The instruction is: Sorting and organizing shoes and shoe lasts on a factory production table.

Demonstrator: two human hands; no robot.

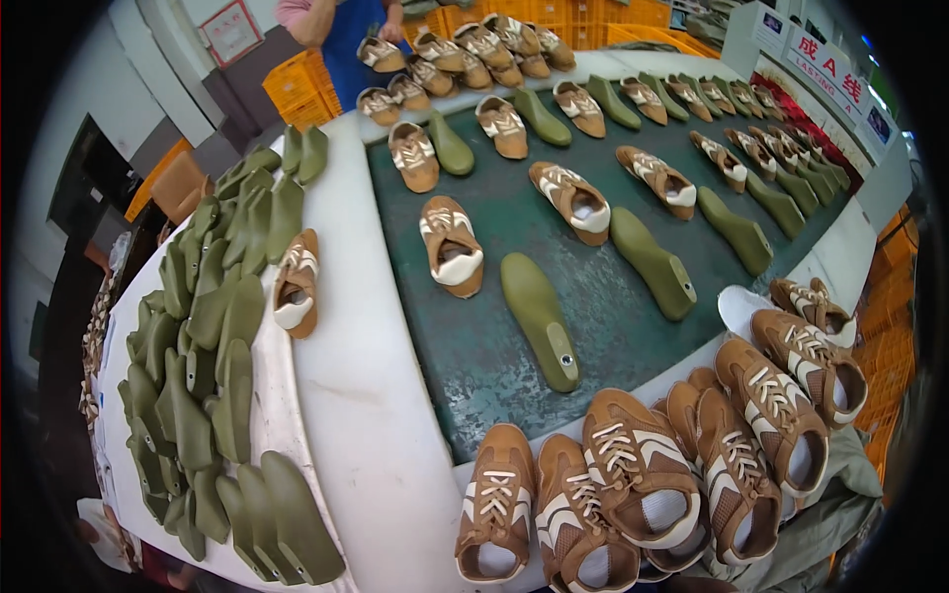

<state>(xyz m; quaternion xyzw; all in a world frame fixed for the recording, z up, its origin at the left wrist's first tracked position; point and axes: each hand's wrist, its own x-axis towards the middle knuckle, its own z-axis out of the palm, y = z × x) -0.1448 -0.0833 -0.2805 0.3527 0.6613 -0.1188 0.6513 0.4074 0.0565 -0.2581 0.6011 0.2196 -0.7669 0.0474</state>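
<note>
Shoes and green lasts on a white table.
Left hand and right hand lie out of view; their opening and hold cannot be told. Brown shoes crowd the near edge; others alternate with lasts on the green surface; further lasts are heaped at left, near a lone shoe. A blue-aproned co-worker stands beyond.

Co-worker cut off by top edge

Nearest you, brown laced shoes with cream stripes cluster, toes away; beyond, an olive shoe last lies on the green belt.
</note>
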